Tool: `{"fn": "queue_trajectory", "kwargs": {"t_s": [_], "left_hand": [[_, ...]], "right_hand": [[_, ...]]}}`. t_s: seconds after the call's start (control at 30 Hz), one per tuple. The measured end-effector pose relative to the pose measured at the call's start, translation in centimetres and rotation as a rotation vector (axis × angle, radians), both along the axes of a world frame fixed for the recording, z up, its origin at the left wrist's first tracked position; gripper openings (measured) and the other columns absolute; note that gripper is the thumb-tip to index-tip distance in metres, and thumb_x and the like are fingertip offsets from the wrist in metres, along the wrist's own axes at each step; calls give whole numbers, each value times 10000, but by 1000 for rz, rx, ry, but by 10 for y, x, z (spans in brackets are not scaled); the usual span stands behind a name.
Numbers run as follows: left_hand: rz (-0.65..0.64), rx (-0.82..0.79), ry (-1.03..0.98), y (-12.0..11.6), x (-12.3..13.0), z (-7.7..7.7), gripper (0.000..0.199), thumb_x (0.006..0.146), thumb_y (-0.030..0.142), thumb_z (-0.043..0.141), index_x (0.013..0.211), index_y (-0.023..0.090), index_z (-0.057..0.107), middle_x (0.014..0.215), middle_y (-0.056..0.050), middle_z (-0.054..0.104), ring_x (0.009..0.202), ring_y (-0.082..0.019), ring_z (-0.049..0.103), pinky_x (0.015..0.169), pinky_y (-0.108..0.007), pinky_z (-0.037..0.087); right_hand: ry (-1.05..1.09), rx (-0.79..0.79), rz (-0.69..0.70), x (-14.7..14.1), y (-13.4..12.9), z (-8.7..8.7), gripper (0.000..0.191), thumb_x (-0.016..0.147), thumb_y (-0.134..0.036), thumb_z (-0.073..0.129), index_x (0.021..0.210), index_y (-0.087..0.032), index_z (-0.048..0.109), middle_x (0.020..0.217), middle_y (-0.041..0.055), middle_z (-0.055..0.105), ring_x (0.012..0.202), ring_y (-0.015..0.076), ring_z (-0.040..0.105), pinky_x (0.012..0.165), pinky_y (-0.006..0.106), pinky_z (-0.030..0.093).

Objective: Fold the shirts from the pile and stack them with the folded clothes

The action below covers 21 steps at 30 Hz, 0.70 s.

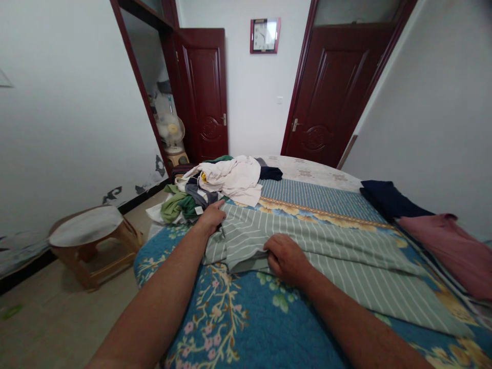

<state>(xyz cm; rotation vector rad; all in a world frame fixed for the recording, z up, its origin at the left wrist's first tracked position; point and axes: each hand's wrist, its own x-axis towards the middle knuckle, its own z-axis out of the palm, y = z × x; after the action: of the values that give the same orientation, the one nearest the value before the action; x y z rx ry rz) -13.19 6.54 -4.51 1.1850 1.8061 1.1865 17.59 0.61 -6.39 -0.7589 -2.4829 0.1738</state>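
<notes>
Striped grey-green trousers [346, 246] lie stretched across the blue floral bedspread [246, 318], their legs running to the right. At the left end of the trousers, near the waist, my left hand [212, 216] is closed on the fabric, one finger pointing forward. My right hand [286, 258] pinches the near edge of the trousers, where the cloth lifts in a small fold. Just beyond my left hand sits a heap of clothes with a pale pink garment [238, 177] on top and green cloth [175, 205] at its left side.
Dark blue folded cloth [392, 199] and a pink garment [446, 246] lie at the bed's right side. A brown stool [88, 230] stands on the floor to the left. Beyond are a fan [171, 128], two dark red doors and a wall clock [265, 36].
</notes>
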Motion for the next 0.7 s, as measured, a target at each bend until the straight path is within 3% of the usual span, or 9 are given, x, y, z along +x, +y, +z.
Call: {"fn": "queue_trajectory", "kwargs": {"t_s": [0.13, 0.27, 0.47, 0.57, 0.7], "left_hand": [[-65, 37, 370, 2, -1, 2, 840, 654, 28, 623, 1485, 148, 627, 1299, -131, 771, 1173, -269, 728, 981, -335, 571], [-89, 66, 514, -1, -2, 8, 724, 680, -11, 604, 1378, 149, 705, 1389, -149, 723, 1383, -304, 610, 1192, -396, 442], [-113, 256, 764, -25, 9, 32, 546, 832, 70, 614, 1361, 165, 709, 1563, -156, 576, 1482, -320, 497, 1274, -473, 354], [-334, 331, 749, -32, 24, 34, 400, 957, 178, 568, 1320, 203, 733, 1406, -103, 710, 1361, -258, 610, 1229, -423, 421], [-675, 237, 722, -33, 35, 16, 378, 978, 195, 570, 1310, 227, 749, 1409, -81, 724, 1340, -237, 635, 1205, -366, 433]], "right_hand": [[62, 48, 20, 2, -3, 5, 230, 850, -97, 560, 1016, -198, 684, 977, 88, 687, 954, 244, 579, 880, 364, 436], [105, 77, 14, 4, -3, 8, 261, 868, -95, 546, 1057, -201, 690, 1031, 98, 703, 1002, 249, 589, 912, 370, 441], [-19, 41, 29, 5, -2, 10, 184, 857, -117, 574, 968, -195, 698, 974, 87, 685, 957, 241, 579, 883, 376, 422], [-62, 66, 54, 4, -9, 17, 146, 934, -244, 605, 1028, -191, 704, 1025, 100, 690, 992, 260, 574, 927, 417, 412], [-145, 101, 108, -3, -20, 21, 473, 947, -469, 695, 1331, -197, 651, 1206, 131, 697, 1107, 304, 574, 1019, 476, 388]]}}
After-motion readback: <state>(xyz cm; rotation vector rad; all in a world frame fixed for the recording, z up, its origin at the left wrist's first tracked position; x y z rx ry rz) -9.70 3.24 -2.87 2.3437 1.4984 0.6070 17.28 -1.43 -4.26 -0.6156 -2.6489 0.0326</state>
